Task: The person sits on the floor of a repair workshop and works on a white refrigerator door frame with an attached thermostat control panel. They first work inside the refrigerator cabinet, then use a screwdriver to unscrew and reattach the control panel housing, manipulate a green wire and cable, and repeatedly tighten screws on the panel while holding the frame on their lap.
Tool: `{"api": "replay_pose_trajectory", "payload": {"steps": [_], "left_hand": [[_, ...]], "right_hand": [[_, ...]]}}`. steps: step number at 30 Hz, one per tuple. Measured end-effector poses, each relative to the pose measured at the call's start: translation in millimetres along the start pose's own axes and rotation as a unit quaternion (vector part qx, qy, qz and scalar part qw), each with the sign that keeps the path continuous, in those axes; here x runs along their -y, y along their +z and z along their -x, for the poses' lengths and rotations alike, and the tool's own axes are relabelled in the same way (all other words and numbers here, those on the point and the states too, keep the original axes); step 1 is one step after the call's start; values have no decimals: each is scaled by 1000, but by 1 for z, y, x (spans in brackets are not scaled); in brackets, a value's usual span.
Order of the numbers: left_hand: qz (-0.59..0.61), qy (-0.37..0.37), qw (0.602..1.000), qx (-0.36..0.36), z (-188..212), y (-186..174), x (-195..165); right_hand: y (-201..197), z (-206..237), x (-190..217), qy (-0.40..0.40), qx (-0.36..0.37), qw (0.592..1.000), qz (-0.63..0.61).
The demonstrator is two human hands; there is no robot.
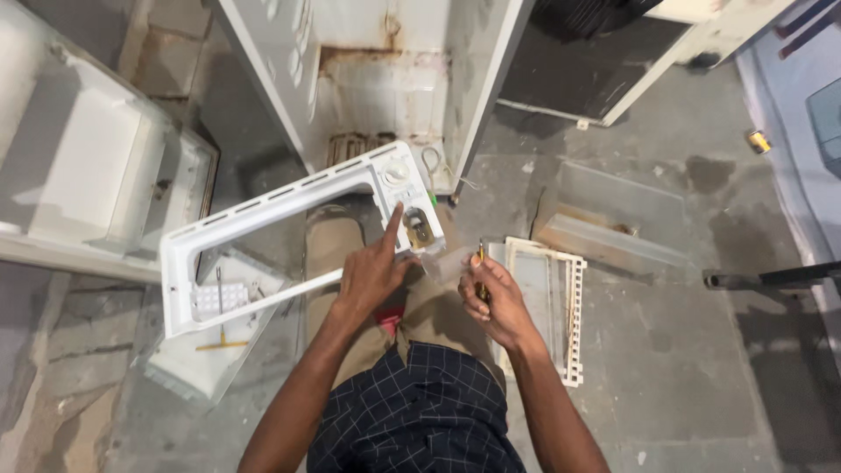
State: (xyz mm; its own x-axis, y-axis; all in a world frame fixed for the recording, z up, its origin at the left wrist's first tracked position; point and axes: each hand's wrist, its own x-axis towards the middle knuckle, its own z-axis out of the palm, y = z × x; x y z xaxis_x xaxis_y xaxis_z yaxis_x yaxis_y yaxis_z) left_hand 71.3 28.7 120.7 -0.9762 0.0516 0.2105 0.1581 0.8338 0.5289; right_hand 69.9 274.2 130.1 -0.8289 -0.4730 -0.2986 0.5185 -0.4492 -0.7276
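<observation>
My left hand [372, 267] grips the edge of a white plastic frame panel [263, 215] near its control end, index finger pointing up at a small metal part [418, 229] set in it. A round white knob [396, 172] sits above that part. My right hand [489, 298] is closed on a thin screwdriver [480, 263], tip upward, just right of the frame. The frame rests across my knees, tilted down to the left.
An open white refrigerator cabinet [385, 79] with rust marks stands ahead. A white slotted grille [552, 298] and a clear plastic tray [613, 223] lie on the concrete floor at right. White trays [96, 166] and a lid with small parts [215, 302] lie at left.
</observation>
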Motion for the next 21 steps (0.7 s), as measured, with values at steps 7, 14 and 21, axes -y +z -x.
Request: {"api": "replay_pose_trajectory", "payload": {"steps": [7, 14, 21], "left_hand": [[3, 60, 997, 57, 10, -3, -41], [43, 144, 986, 67, 0, -9, -58], [52, 178, 980, 74, 6, -14, -66]], "right_hand": [[9, 25, 19, -95, -60, 982, 149], [31, 42, 49, -120, -155, 911, 363], [38, 49, 51, -196, -145, 873, 422]]}}
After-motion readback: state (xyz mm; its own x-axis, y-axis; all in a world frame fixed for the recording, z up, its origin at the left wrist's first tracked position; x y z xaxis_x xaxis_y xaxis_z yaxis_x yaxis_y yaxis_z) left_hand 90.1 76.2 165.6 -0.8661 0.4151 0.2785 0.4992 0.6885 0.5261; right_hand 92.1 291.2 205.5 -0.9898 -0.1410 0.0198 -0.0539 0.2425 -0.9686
